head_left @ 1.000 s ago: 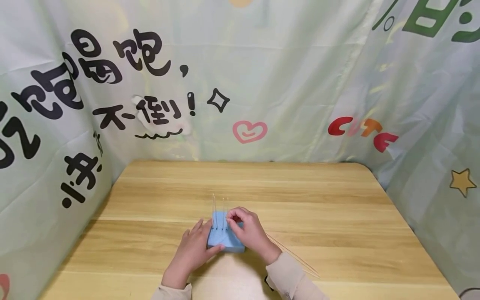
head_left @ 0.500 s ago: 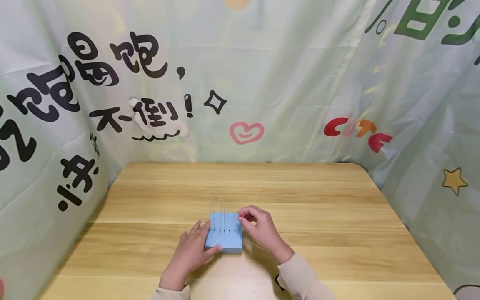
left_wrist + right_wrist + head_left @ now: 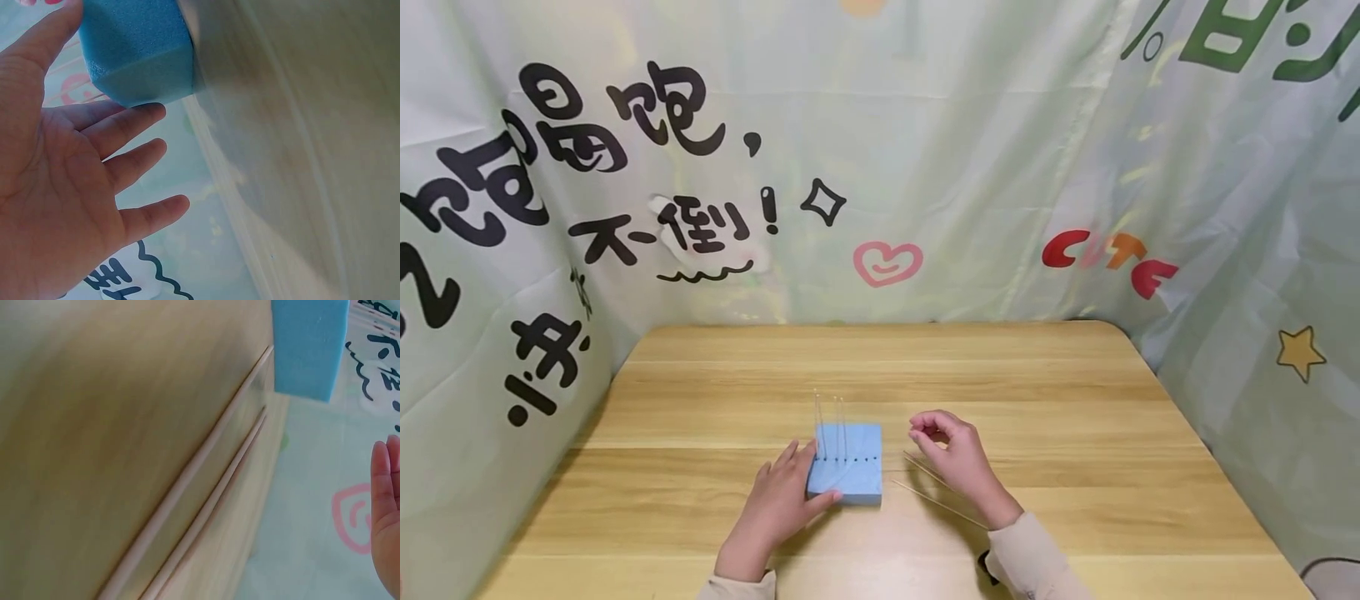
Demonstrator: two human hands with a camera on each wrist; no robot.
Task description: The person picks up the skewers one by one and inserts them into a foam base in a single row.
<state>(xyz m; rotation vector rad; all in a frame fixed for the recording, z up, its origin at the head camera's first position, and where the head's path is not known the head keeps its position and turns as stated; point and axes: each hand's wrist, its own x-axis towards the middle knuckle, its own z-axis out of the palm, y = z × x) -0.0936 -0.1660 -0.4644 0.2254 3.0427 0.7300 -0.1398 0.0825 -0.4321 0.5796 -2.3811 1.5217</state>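
Note:
A blue foam block (image 3: 859,481) with a row of small holes across its top sits on the table. Several thin skewers (image 3: 845,429) stand upright in its left holes. My left hand (image 3: 772,500) rests against the block's left side, thumb along the near edge. In the left wrist view, its fingers (image 3: 147,215) are spread and fairly straight, touching the foam (image 3: 144,78). My right hand (image 3: 958,457) is over the table right of the block, fingers loosely bent, nothing seen between them. Loose wooden skewers (image 3: 200,459) lie below it, tips toward the block.
The wood-grain table (image 3: 715,367) has rounded far corners. A printed fabric curtain (image 3: 970,167) surrounds its back and sides. A dark strap (image 3: 987,568) shows by the right sleeve (image 3: 1037,558).
My right hand has moved rightward, from beside the standing skewers to off the block, uncovering the right-hand holes. My left hand stays against the block. The head view has shifted slightly.

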